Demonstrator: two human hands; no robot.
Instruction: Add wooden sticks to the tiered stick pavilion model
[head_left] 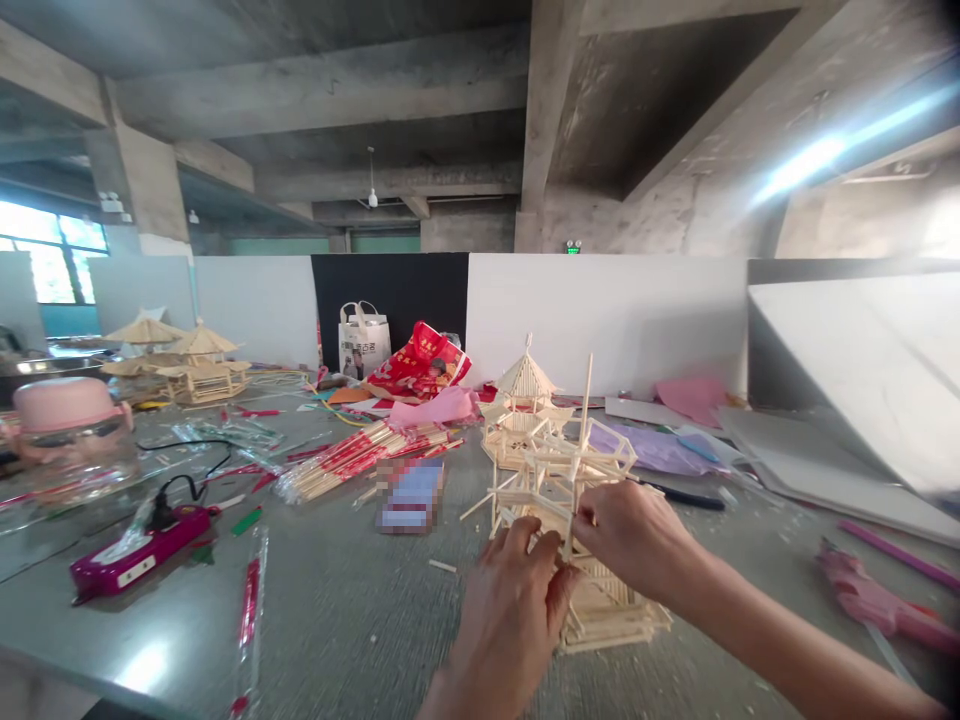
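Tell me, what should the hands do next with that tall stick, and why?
Perhaps hold the tall stick steady against the stick model, since the right hand is beside it and the left hand is near its lower part, while its top stands free.

The white bag (364,345) at the back of the counter (330,600) has a row of dark Chinese letters on its front, and the last two look like 古茗, but they are too small to be sure. The shiny red bag (405,362) next to it has pale writing, and a little green sign (574,247) glows up high, but I can't read either one.
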